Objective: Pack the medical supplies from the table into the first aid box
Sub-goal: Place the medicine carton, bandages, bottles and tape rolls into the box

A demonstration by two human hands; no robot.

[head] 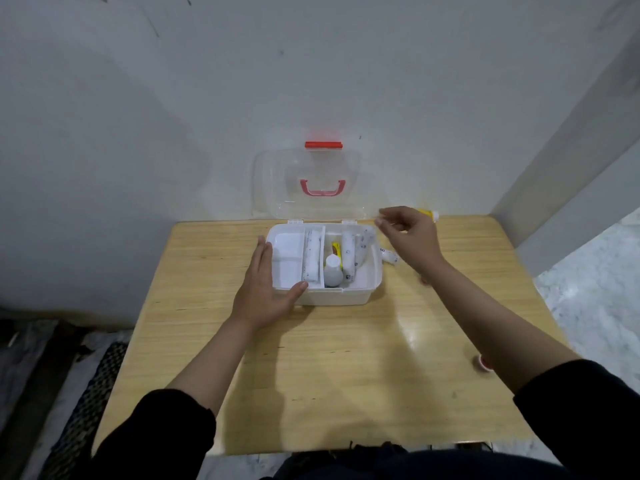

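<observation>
The white first aid box [349,296] stands open on the wooden table [346,375], its clear lid [273,181] leaning back against the wall. Inside lie a white bottle [332,270], a yellow tube [336,250] and wrapped bandage rolls [349,258]; another roll [311,254] rests in the inner tray. My left hand [265,289] lies flat against the box's left front corner, holding nothing. Above the box's right rear corner hovers my right hand [408,235], fingers loosely curled and empty. A bandage roll [390,255] lies on the table just right of the box. A yellow tube [428,213] sits behind my right hand.
A small red-and-white roll [483,362] lies near the table's right edge. The wall stands right behind the box. A pillar rises at the right rear. Dark mats lie on the floor to the left.
</observation>
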